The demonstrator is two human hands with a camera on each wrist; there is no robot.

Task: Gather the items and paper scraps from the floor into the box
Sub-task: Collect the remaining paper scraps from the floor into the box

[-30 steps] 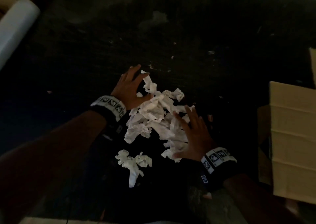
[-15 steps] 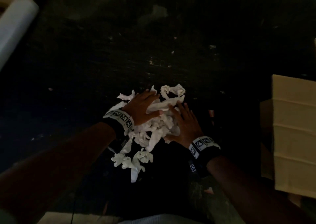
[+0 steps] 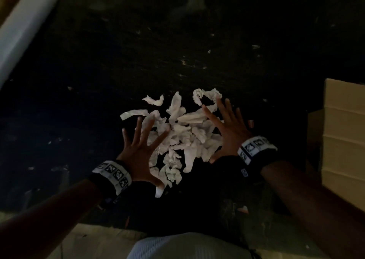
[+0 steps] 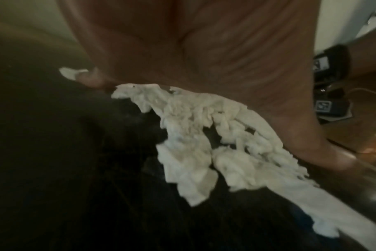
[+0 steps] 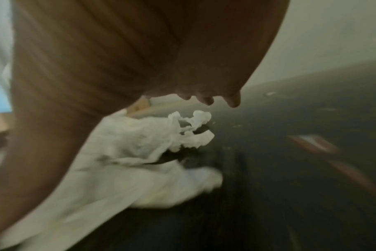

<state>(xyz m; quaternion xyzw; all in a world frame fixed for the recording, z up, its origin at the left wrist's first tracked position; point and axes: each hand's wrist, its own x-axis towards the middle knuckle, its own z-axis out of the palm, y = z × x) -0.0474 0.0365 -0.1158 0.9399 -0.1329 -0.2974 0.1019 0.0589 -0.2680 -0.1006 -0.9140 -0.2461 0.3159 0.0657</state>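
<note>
In the head view we are holding our left hand (image 3: 139,156) and our right hand (image 3: 227,134) over the pile of white paper scraps (image 3: 181,138) on the dark floor (image 3: 138,65). All fingers are spread straight and are grasping nothing; the pile is lying between and partly under the two palms. The cardboard box (image 3: 344,132) is standing at the right, apart from the pile. A white roll (image 3: 21,27) is lying at the far left. We are thinking that loose strips at the far edge (image 3: 154,100) and the near edge (image 3: 159,192) can be left behind when the hands are closing, because they are lying outside the palms.

In the left wrist view the palm (image 4: 215,51) is hovering close above the crumpled scraps (image 4: 204,139), with the fingers released. The picture is blurred, so we cannot tell if the skin is touching the paper.

In the right wrist view the fingertips (image 5: 233,101) are straight and free, and the scraps (image 5: 144,144) are lying under the palm. A small reddish piece (image 5: 311,142) is lying at the right, apart from the pile. We are judging that a loose scoop can drop light scraps on the way to the box.
</note>
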